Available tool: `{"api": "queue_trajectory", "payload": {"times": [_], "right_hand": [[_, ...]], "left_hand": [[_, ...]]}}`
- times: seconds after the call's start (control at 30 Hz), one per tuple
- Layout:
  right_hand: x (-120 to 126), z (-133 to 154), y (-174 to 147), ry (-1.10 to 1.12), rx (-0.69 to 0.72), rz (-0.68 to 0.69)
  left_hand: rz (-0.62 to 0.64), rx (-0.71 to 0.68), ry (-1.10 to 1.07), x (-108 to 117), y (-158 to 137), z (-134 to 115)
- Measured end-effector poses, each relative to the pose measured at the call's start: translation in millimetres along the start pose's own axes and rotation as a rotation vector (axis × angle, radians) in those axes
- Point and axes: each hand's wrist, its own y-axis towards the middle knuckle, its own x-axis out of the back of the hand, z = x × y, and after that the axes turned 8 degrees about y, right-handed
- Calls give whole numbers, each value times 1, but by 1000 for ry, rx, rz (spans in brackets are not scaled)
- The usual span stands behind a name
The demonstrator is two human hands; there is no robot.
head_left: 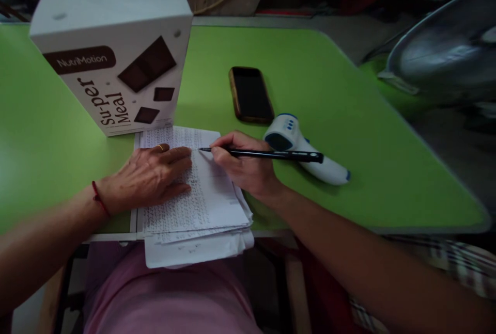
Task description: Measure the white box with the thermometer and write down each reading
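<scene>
A stack of paper sheets point(225, 205) covered partly in handwriting lies at the table's near edge, its lower sheets sticking out over it. My left hand point(151, 174) rests flat on the written part, fingers stretched to the right, with a ring and a red bracelet. In my right hand point(248, 166) is a black pen point(279, 155), pinched between thumb and fingers. The pen tip points left and is at the written lines, close to my left fingertips. Whether the tip touches the paper I cannot tell.
A white box point(143, 24) with chocolate pictures stands upright behind the papers. A phone point(251, 94) lies on the green table point(329, 81). Beside my right hand lies a white infrared thermometer point(321, 169). A large fan point(445, 50) stands off the table's right side.
</scene>
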Motion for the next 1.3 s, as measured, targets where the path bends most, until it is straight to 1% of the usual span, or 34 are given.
{"api": "queue_trajectory", "payload": {"times": [0.13,0.37,0.67,0.8,0.97,1.13,1.3], "right_hand": [[0,-1,0,-19,9,5],[1,2,1,0,0,34],[3,4,3,-6,-20,40],[2,3,2,-13,-15,16],[2,2,2,-22,-42,-27],[2,2,1,-62,-21,6],[2,4,2,-28,2,30]], "left_hand": [[38,4,-19,0,1,0],[61,16,-18,2,1,-1],[37,6,-14,1,1,0],[45,11,-13,1,1,0],[50,8,-8,2,0,0],[22,1,-3,1,1,0],[39,3,-6,1,0,-1]]}}
